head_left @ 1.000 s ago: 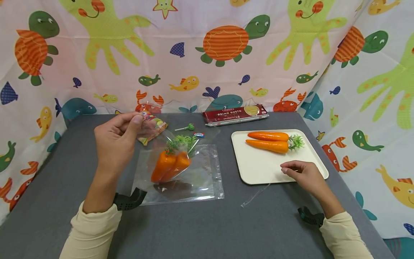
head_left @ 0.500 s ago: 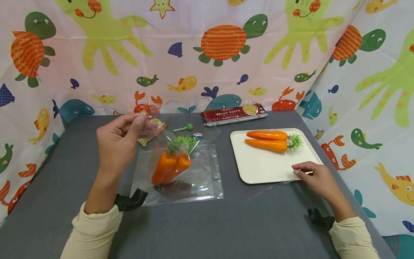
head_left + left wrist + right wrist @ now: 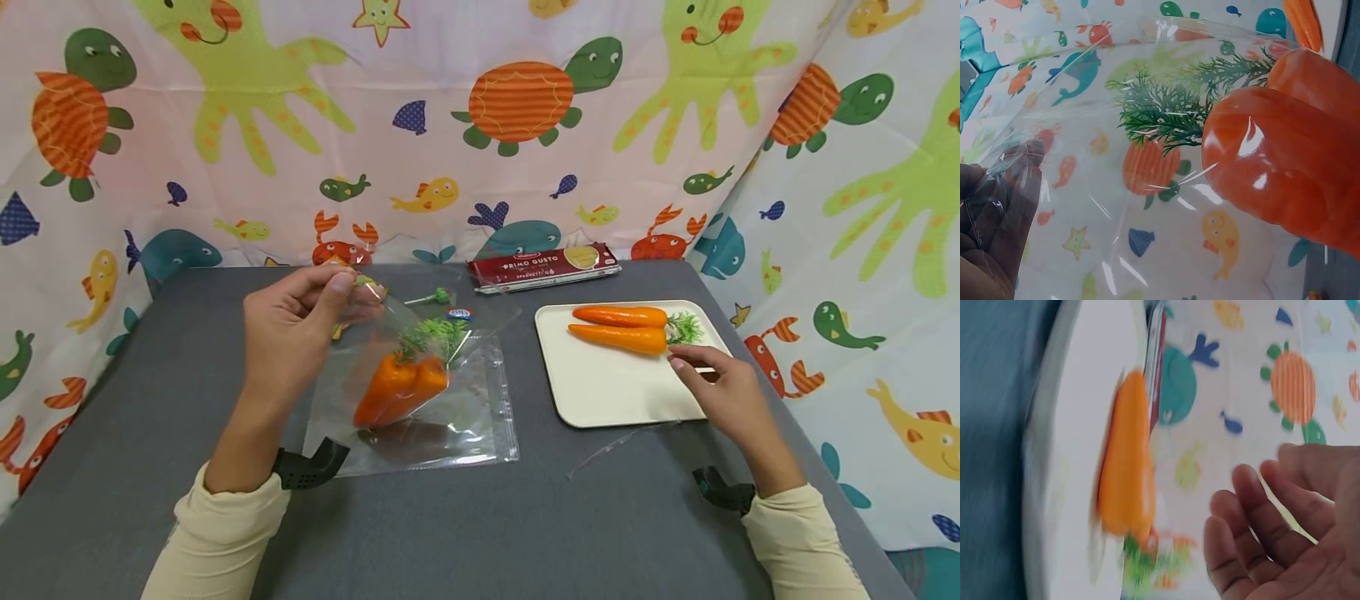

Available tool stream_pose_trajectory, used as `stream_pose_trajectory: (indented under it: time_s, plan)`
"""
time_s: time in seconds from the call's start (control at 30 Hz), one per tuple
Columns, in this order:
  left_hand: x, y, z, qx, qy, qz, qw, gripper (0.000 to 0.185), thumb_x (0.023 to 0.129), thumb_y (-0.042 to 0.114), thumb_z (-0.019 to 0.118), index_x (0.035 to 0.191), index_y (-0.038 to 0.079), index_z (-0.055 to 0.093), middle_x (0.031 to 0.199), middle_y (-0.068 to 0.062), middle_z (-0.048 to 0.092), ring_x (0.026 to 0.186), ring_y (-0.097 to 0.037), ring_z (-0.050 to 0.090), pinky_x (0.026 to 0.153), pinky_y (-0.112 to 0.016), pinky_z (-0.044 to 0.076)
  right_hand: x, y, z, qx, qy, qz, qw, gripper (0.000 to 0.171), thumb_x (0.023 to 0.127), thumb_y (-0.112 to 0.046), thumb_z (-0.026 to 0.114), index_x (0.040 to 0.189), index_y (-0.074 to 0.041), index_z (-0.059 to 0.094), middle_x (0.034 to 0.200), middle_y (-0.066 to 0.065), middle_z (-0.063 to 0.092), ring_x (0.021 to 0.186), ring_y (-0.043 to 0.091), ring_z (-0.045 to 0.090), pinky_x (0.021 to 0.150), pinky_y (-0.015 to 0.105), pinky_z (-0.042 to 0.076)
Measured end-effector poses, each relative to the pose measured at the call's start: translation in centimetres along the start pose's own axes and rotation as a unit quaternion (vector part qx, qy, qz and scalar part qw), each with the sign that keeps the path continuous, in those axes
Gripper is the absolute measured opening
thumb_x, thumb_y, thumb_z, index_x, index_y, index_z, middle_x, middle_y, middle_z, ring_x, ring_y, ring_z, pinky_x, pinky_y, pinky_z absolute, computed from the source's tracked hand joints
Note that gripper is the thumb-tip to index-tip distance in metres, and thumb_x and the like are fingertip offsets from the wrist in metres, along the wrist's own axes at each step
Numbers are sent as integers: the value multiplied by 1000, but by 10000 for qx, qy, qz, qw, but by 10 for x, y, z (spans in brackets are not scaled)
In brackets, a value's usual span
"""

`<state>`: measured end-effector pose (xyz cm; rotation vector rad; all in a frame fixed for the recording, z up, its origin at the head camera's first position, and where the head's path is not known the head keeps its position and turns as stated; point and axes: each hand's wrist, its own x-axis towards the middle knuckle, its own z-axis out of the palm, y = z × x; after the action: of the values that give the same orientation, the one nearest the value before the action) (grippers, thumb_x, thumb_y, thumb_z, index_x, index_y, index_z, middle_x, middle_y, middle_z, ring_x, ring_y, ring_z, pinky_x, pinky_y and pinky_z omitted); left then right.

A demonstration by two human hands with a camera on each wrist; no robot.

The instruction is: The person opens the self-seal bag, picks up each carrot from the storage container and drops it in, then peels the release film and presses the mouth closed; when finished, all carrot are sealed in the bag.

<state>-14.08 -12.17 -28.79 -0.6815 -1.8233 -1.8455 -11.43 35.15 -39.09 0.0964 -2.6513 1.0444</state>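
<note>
Clear plastic bag (image 3: 420,392) with two carrots (image 3: 401,387) inside hangs over the grey tabletop (image 3: 480,517), its top edge pinched by left hand (image 3: 296,333) fingers. Right hand (image 3: 723,392), fingers relaxed, hovers beside tray carrots (image 3: 622,327).

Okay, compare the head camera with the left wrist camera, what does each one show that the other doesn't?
Only the head view shows the right hand over the white tray, near the two carrots on the tray, plus the spaghetti packet, the green lollipop and the grey table. Only the left wrist view shows, up close, the fingertips behind the clear film and the glare on it. Both show the left hand pinching the clear plastic bag and the two carrots inside it, leafy tops upward.
</note>
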Motion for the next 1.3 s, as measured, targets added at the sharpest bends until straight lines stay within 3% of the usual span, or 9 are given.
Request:
stream_pose_trajectory:
  time_s: [0.17,0.3,0.47,0.7,0.9,1.0,1.17,1.3]
  plan:
    - [-1,1,-1,50,-43,-54,10000,15,94,0,62,104,-8,70,87,-19,72,75,-24,72,70,-31,57,11,-19,27,536,148,-369,9978,31,98,-17,61,123,2,65,108,16,68,91,-5,55,74,7,45]
    - [-1,3,-2,68,-28,-60,10000,15,94,-1,62,104,-9,69,86,-20,72,75,-25,72,70,-32,57,17,-40,48,1261,-340,-599,9896,37,97,-14,62,132,0,58,118,16,65,102,7,59,80,11,47]
    - [-1,4,-2,124,-49,-20,9999,14,94,-2,61,104,-8,69,88,-20,72,75,-24,72,70,-31,57,25,-67,71,2327,-1109,-812,9628,49,96,-9,63,142,-7,49,137,12,55,124,26,53,90,21,49]
    - [-1,4,-2,80,-138,-99,9998,14,94,0,61,103,-9,69,89,-19,72,77,-24,72,72,-32,56,30,-102,101,3356,-1742,-819,9222,50,97,-12,62,145,-11,47,144,8,49,130,23,47,96,30,47]
    - [-2,5,-2,83,-163,-139,9997,13,95,0,61,101,-7,70,89,-18,72,78,-25,72,73,-33,56,34,-125,117,3648,-2074,-802,9042,48,97,-14,62,143,-12,50,141,5,52,125,23,53,97,34,47]
    - [-2,5,-2,97,-176,-101,9997,14,95,1,61,102,-7,69,89,-18,72,78,-25,72,73,-32,56,34,-138,118,3711,-2155,-739,9002,45,97,-7,61,141,-9,51,138,7,55,121,23,56,96,34,48]
    - [-3,5,-3,174,-182,-123,9996,15,95,1,61,104,-8,69,90,-17,73,78,-23,72,73,-31,56,30,-157,113,3517,-2023,-933,9092,40,96,-1,59,136,3,53,132,18,58,116,27,59,92,31,50]
    - [-4,5,-3,244,-158,-129,9995,16,95,3,61,104,-7,69,90,-17,73,78,-23,73,72,-31,56,32,-157,116,3444,-1881,-976,9146,33,97,-2,58,130,2,59,125,14,63,112,26,62,91,32,51]
